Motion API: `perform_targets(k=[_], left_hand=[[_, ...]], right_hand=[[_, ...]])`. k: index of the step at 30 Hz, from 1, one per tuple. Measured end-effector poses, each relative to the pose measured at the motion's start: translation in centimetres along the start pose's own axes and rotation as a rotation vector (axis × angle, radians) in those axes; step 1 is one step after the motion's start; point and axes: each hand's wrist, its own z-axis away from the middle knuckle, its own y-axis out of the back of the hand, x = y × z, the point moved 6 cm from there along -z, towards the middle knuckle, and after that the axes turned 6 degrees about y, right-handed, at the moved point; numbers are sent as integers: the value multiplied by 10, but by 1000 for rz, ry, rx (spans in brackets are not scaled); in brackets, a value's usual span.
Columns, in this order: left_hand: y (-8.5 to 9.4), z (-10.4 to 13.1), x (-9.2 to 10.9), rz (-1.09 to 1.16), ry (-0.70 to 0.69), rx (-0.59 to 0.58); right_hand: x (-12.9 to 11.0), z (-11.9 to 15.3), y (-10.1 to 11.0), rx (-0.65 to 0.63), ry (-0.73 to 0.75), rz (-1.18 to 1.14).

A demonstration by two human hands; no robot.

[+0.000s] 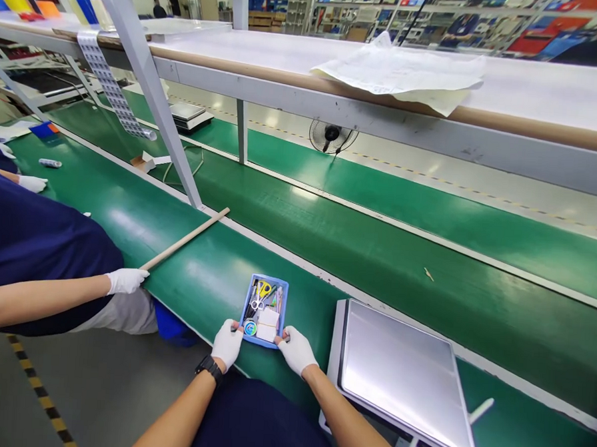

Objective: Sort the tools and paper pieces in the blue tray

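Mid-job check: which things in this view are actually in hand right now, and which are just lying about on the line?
In hand:
- small blue plastic tray of scissors and small parts, near end held by gloved left hand and gloved right hand

Lying about:
- steel-topped weighing scale
- wooden stick, held by a co-worker's gloved hand
- small desk fan
- crumpled white sheet on the shelf

We find no text that we can read. The strip hanging from the shelf carries rows of small printed marks, too small for us to make out. The scale shows green keys at its front edge, but their legends are blurred. The round sticker in the tray is too small to tell. The sheets on the shelf show only faint lines.
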Motion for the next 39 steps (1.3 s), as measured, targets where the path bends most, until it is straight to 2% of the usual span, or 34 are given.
perform_targets(k=[6, 13, 22, 32, 39], left_hand=[[8, -1, -2, 40, 5, 16], [8, -4, -9, 88, 17, -7], [10, 7, 9, 165, -26, -96], [29, 14, 29, 307, -63, -175], [42, 15, 36, 397, -30, -183]], right_hand=[[-7, 6, -8, -17, 2, -22], [-5, 7, -13, -61, -19, -84], [0, 6, -17, -110, -93, -280], [-33, 15, 9, -34, 25, -307], [-49, 10, 11, 13, 98, -215]])
